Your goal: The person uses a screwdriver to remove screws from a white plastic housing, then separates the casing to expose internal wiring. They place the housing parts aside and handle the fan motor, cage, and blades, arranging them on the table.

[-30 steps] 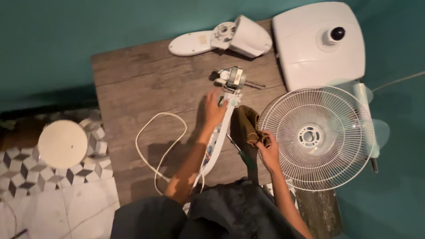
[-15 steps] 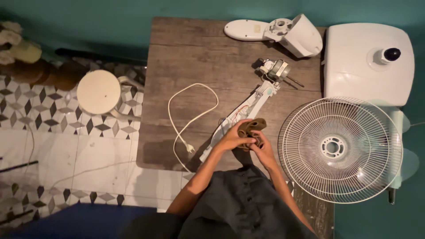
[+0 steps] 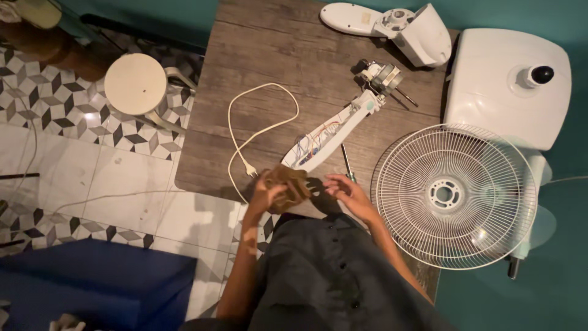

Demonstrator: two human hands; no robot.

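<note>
My left hand (image 3: 264, 195) grips a crumpled brown cloth (image 3: 288, 184) at the near edge of the wooden table (image 3: 269, 55). To its right, my right hand (image 3: 344, 191) hovers with fingers spread and holds nothing. Just beyond both hands lies an opened white fan arm (image 3: 334, 132) with coloured wires showing, and a bare motor (image 3: 381, 76) at its far end. A screwdriver (image 3: 346, 162) lies beside my right hand. The white power cord (image 3: 257, 122) loops over the table, and its plug lies close to my left hand.
A white fan grille (image 3: 454, 195) lies at the table's right edge, with the fan base (image 3: 499, 79) behind it. A white motor housing (image 3: 422, 34) sits at the far edge. A round stool (image 3: 136, 84) stands on the patterned floor, and a blue object (image 3: 92, 282) lies at the lower left.
The cloth has passed into my left hand, and my right hand has let go and moved slightly right. The view has shifted right, showing more floor on the left.
</note>
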